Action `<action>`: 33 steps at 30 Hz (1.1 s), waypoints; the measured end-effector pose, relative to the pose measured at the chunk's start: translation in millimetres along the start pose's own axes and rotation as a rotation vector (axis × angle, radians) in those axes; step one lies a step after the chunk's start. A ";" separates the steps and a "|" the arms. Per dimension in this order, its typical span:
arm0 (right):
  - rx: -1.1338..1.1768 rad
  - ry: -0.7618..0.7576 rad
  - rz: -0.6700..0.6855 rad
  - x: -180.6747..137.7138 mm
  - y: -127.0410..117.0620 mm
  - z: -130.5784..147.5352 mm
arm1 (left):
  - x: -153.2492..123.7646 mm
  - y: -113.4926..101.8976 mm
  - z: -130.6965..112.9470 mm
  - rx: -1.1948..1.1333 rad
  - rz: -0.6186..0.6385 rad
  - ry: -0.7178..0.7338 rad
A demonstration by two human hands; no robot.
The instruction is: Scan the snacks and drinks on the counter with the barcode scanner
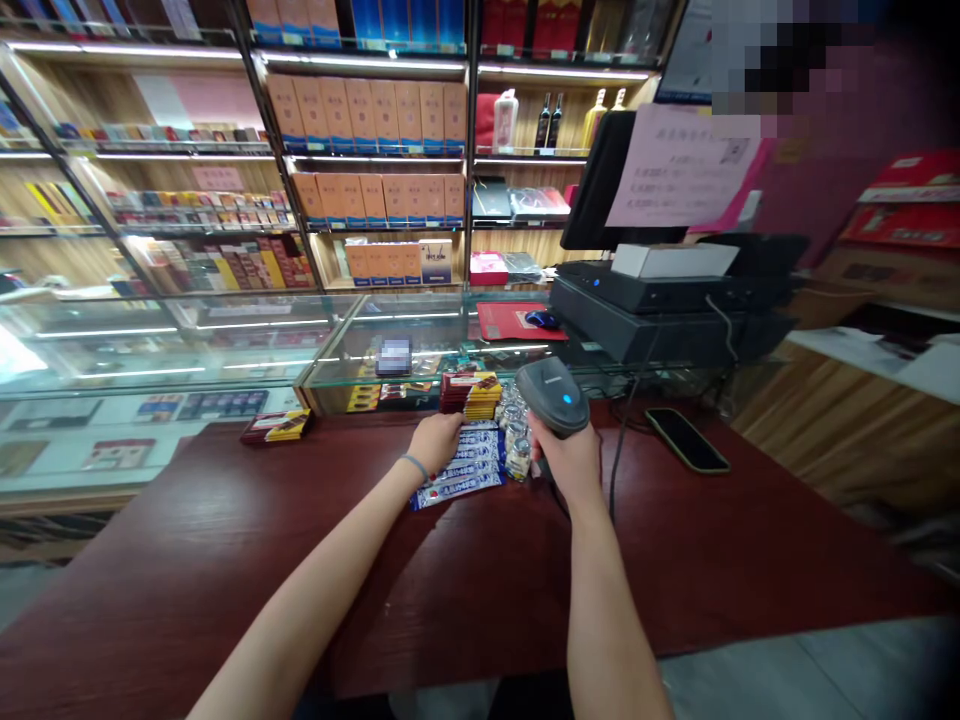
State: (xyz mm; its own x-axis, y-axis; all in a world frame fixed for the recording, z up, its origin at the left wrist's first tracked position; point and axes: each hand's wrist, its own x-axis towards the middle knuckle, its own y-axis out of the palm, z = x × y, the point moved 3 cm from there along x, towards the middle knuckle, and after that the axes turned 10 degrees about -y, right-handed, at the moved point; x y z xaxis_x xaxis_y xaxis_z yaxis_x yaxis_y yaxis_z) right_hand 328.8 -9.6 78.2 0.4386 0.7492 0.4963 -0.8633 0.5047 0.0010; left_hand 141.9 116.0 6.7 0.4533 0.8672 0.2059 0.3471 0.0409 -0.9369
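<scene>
So I'm at a dark reddish wooden counter [225, 560] in a shop. My right hand [568, 462] is wrapped around the grip of a grey handheld barcode scanner [553, 396] with a blue light, its cable trailing back across the wood. My left hand [435, 441] rests with curled fingers on a stack of blue-and-white flat snack packets [466, 470] lying mid-counter, just beside the scanner. A black phone [686, 439] lies off to the right, near the black register [660, 300]. Behind sits a glass display case [187, 345], then lit wooden shelves of boxes [375, 120].
</scene>
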 end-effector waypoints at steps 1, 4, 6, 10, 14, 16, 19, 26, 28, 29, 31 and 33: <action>-0.003 0.002 0.001 -0.3 0.2 0.1 | 0.4 0.8 0.7 -0.008 0.003 0.000; -0.010 0.011 0.006 -1.4 0.9 -0.3 | 0.7 2.4 3.2 -0.045 -0.007 0.014; -0.014 0.010 0.008 -1.8 1.3 -0.6 | 0.7 3.3 4.7 -0.067 -0.020 0.031; -0.020 -0.002 0.009 -2.1 2.6 0.0 | -0.2 3.7 6.5 -0.113 -0.050 0.074; -0.022 -0.006 0.036 -2.1 5.9 0.9 | -6.5 -3.9 11.9 -0.210 -0.109 0.108; -0.024 0.001 0.054 -2.5 8.8 0.1 | -13.0 -12.0 20.4 -0.254 -0.156 0.097; -0.039 0.005 0.071 -4.0 15.6 -3.0 | -26.7 -28.0 43.7 -0.269 -0.241 0.043; -0.054 -0.034 0.108 -15.7 45.8 -3.4 | -69.8 -66.1 125.9 -0.184 -0.422 -0.086; -0.032 -0.019 0.141 -21.2 57.4 -2.0 | -82.5 -74.4 149.2 -0.138 -0.443 -0.121; -0.016 -0.009 0.161 -24.3 63.7 -1.5 | -88.6 -78.0 160.6 -0.117 -0.449 -0.139; 0.016 0.000 0.198 -31.2 77.2 -1.2 | -100.0 -83.8 182.9 -0.074 -0.456 -0.177; 0.032 -0.004 0.236 -39.3 92.0 -2.1 | -109.9 -87.2 204.1 -0.026 -0.456 -0.215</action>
State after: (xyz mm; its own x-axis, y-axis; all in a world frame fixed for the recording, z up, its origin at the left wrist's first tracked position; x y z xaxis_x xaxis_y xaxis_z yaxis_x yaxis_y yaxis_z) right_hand 232.6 8.3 56.9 0.2226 0.8430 0.4897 -0.9493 0.3018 -0.0880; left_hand -105.8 118.4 8.1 0.0724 0.8465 0.5274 0.4922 0.4296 -0.7571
